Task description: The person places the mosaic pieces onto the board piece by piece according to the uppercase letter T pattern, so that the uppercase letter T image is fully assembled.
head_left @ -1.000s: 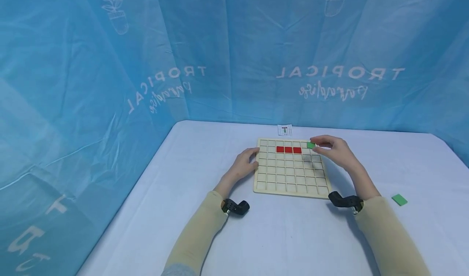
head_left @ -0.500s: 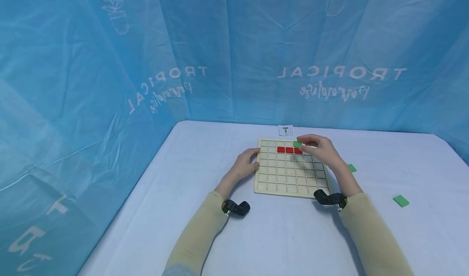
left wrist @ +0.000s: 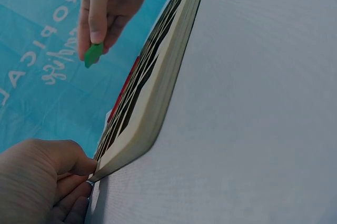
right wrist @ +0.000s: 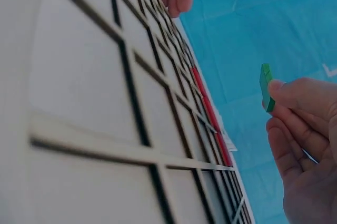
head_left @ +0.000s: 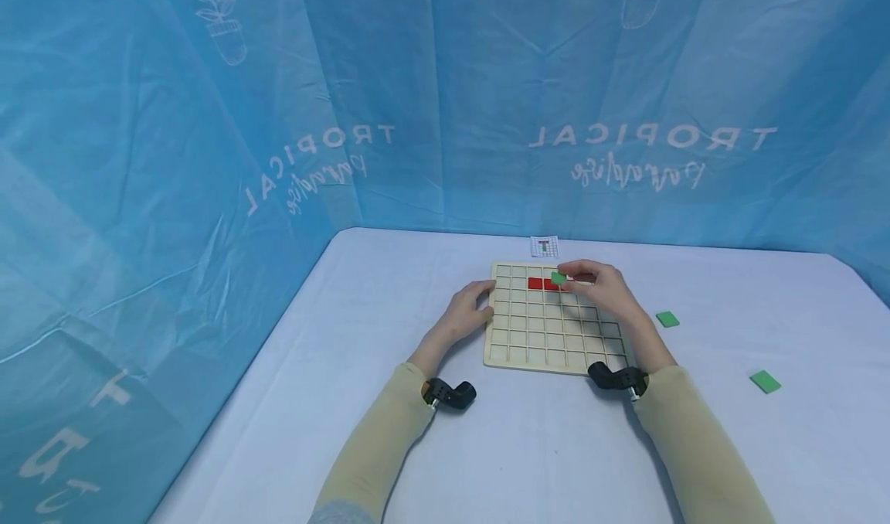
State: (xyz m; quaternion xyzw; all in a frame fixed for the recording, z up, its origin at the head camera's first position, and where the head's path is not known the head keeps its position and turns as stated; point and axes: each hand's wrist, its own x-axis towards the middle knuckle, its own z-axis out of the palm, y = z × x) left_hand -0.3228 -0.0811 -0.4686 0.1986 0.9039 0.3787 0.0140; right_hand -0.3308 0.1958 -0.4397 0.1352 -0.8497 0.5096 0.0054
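Note:
A pale wooden grid board lies on the white cloth, with a row of red square tiles set in its upper part. My left hand holds the board's left edge; in the left wrist view its thumb is on the rim and the fingers curl at the side. Between thumb and fingertips my right hand pinches a green square tile. That tile hangs above the board and overlaps the right end of the red row in the head view. Both wrist views show it raised over the surface.
Two more green tiles, a nearer one and a farther one, lie on the cloth right of the board. Behind the board is a small printed grid card. Blue printed curtains bound the table at the back and left.
My right hand has carried the green tile leftward across the board's upper part to above the red row, uncovering another green tile on the cloth. My left hand has stayed on the edge.

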